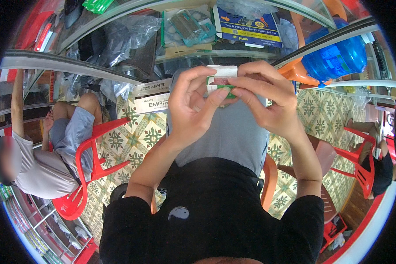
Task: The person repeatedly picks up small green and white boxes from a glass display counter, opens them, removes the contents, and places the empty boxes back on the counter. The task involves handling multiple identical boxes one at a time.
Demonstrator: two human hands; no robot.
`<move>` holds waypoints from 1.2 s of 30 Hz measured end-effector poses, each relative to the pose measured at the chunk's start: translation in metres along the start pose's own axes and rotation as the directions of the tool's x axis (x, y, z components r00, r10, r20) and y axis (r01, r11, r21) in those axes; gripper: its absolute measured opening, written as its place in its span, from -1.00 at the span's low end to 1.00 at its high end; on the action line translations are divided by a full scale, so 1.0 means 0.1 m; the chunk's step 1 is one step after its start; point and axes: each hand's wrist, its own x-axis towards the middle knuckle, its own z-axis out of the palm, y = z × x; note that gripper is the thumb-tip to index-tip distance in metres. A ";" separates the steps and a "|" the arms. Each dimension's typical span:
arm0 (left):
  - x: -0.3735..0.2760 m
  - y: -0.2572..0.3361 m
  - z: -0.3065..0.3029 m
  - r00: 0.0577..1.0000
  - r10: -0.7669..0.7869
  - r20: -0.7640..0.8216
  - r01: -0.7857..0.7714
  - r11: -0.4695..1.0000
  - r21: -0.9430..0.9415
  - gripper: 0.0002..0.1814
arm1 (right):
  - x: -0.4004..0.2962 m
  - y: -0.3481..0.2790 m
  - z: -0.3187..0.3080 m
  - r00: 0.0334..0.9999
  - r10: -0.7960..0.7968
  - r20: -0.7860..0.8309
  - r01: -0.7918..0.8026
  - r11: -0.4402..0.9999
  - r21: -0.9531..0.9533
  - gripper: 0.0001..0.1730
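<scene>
A small green-and-white cardboard box (214, 88) is held between both hands above the lap, its white end flap (226, 70) standing up and something reddish showing inside. My left hand (198, 102) grips the box from the left, thumb on its near side and index finger by the flap. From the right, my right hand (267, 94) has its fingertips on the box's opening and its thumb at the near corner. The fingers hide part of the box, and what lies inside cannot be told exactly.
Ahead stands a glass display case (198, 54) with packaged parts and a blue printed box (247, 28). A blue water jug (336, 56) is at the right. Long white cartons (151, 103) lie left of my knees. A person (46, 165) sits on a red plastic chair (82, 165) at the left; another sits far right.
</scene>
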 end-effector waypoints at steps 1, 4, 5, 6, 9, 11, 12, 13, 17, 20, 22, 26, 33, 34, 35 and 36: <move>0.00 0.00 0.00 1.000 -0.003 0.000 0.003 1.000 -0.003 -0.58 | 0.00 0.00 0.00 1.000 0.007 0.006 -0.007 1.000 0.011 -0.66; -0.01 -0.02 -0.01 1.000 -0.006 0.002 0.006 1.000 -0.007 -0.57 | 0.01 0.01 -0.02 0.999 0.037 0.027 -0.039 0.998 0.046 -0.66; -0.02 -0.02 -0.01 1.000 -0.004 0.003 0.004 1.000 -0.004 -0.57 | 0.00 0.01 -0.03 0.998 0.054 0.036 -0.056 0.997 0.059 -0.67; -0.03 -0.03 -0.02 1.000 -0.002 0.003 0.002 1.000 -0.001 -0.57 | -0.01 0.01 -0.04 0.996 0.071 0.045 -0.074 0.995 0.072 -0.67; -0.03 -0.07 -0.05 0.997 0.071 0.032 -0.072 0.996 0.049 -0.58 | 0.06 -0.02 -0.10 0.999 0.018 -0.036 -0.018 1.000 0.007 -0.73; -0.05 -0.10 -0.06 0.996 0.086 0.033 -0.089 0.989 0.115 -0.55 | 0.09 -0.12 -0.04 0.971 0.202 -0.132 -0.169 0.960 0.224 -0.78; -0.05 -0.11 -0.07 0.995 0.093 0.037 -0.097 0.984 0.148 -0.54 | 0.09 -0.11 -0.03 0.968 0.217 -0.124 -0.181 0.952 0.247 -0.80; -0.04 -0.11 -0.06 0.991 0.122 0.059 -0.130 0.978 0.163 -0.53 | 0.09 -0.10 -0.03 0.966 0.232 -0.114 -0.194 0.943 0.270 -0.81; -0.04 -0.12 -0.06 0.985 0.150 0.083 -0.163 0.972 0.170 -0.46 | 0.06 0.08 -0.06 0.995 0.099 0.003 -0.099 0.988 0.123 -0.81; -0.05 -0.05 0.00 0.996 0.086 0.020 -0.088 0.991 0.098 -0.45 | 0.05 0.01 -0.04 0.989 0.146 0.031 -0.149 0.978 0.145 -0.78; -0.04 -0.03 0.01 0.998 0.064 0.025 -0.066 0.992 0.110 -0.47 | 0.05 -0.02 -0.04 0.985 0.169 0.042 -0.174 0.972 0.159 -0.76; -0.07 0.02 0.00 0.998 0.010 0.061 -0.017 0.994 0.111 -0.60 | 0.01 0.01 -0.03 0.978 0.208 0.029 -0.209 0.957 0.202 -0.72; -0.06 0.08 0.01 0.999 -0.044 0.024 0.040 0.987 0.158 -0.71 | -0.02 0.01 -0.04 0.958 0.283 0.040 -0.283 0.923 0.259 -0.74; -0.06 0.09 0.03 0.999 -0.049 0.004 0.048 0.987 0.154 -0.72 | -0.03 0.01 -0.04 0.957 0.286 0.037 -0.285 0.920 0.269 -0.75; -0.07 0.10 0.05 0.998 -0.055 -0.015 0.057 0.987 0.150 -0.73 | -0.03 0.01 -0.03 0.956 0.290 0.033 -0.288 0.917 0.278 -0.75; -0.07 0.11 0.06 0.998 -0.060 -0.035 0.064 0.987 0.146 -0.74 | -0.04 0.01 -0.03 0.956 0.293 0.030 -0.289 0.913 0.287 -0.75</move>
